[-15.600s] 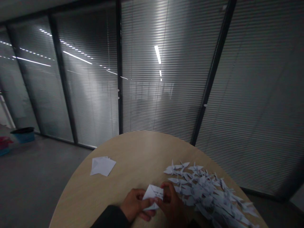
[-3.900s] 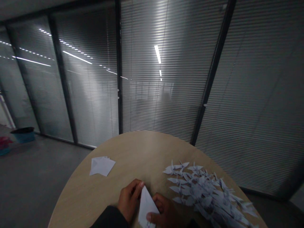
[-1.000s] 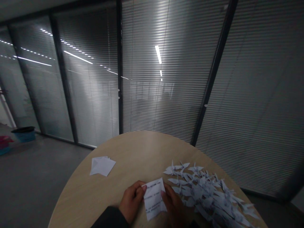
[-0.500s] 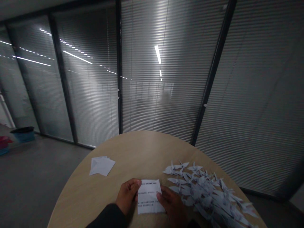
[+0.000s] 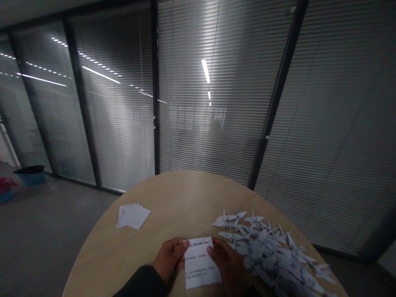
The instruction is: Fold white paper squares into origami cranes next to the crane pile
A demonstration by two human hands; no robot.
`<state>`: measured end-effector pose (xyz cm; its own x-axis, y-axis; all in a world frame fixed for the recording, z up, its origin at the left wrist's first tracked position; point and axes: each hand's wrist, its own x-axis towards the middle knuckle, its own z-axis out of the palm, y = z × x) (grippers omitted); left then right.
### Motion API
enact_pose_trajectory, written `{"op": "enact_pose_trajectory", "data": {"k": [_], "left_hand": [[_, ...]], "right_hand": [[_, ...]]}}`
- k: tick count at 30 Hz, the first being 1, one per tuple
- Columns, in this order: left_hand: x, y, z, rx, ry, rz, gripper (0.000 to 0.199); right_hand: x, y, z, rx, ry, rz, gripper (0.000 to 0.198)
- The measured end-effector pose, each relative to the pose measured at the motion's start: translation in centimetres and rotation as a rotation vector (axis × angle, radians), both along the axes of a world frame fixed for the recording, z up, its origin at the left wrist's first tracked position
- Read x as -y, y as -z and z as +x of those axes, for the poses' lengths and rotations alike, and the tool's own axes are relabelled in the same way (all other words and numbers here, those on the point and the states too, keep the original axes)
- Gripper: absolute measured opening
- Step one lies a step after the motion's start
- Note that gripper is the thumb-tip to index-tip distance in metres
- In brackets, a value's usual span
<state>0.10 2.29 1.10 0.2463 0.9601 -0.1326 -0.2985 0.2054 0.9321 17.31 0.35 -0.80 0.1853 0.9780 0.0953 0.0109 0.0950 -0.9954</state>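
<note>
Between my hands is a white sheet of paper with several lines of dark print, its lower edge ragged. My left hand pinches the sheet's upper left edge, thumb on top. On the opposite side, my right hand grips the upper right edge, its thumb also on the face of the sheet. Close to my right hand lies a heap of folded white paper cranes. The print is too blurred to read.
A small stack of white paper squares lies at the left of the round wooden table. Glass partitions with blinds stand behind it. On the floor at far left are a blue bucket and a pink item.
The sheet and both hands have shifted slightly to the right and toward me. More of the sheet's upper part shows, and my right thumb sits higher along its edge.
</note>
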Motion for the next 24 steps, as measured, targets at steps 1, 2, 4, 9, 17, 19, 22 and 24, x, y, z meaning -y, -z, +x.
{"op": "enact_pose_trajectory", "data": {"k": [1,2,4,9,17,19,22,24], "left_hand": [[0.0,0.0,0.0,0.005,0.007,-0.005,0.046],[0.1,0.0,0.0,0.012,0.018,-0.01,0.045],[0.1,0.1,0.0,0.033,0.051,-0.025,0.043],[0.1,0.3,-0.1,0.068,0.085,-0.035,0.04],[0.0,0.4,-0.1,0.094,0.059,-0.028,0.041],[0.0,0.4,-0.1,0.101,0.032,-0.037,0.043],[0.1,0.4,-0.1,0.136,-0.006,-0.033,0.044],[0.1,0.3,-0.1,0.154,-0.018,-0.026,0.043]], "right_hand": [[0.0,-0.1,0.0,-0.011,-0.001,-0.007,0.046],[0.0,-0.3,0.0,-0.015,0.009,-0.013,0.046],[0.1,-0.7,-0.2,-0.011,0.046,-0.015,0.045],[0.4,-1.3,-0.6,-0.044,0.1,0.003,0.041],[1.1,-1.8,-0.7,0.283,0.064,0.054,0.031],[1.1,-1.7,-0.7,0.38,0.069,0.121,0.029],[1.2,-1.5,-0.7,0.501,0.078,0.215,0.025],[1.2,-1.2,-0.6,0.569,0.086,0.266,0.023]]}}
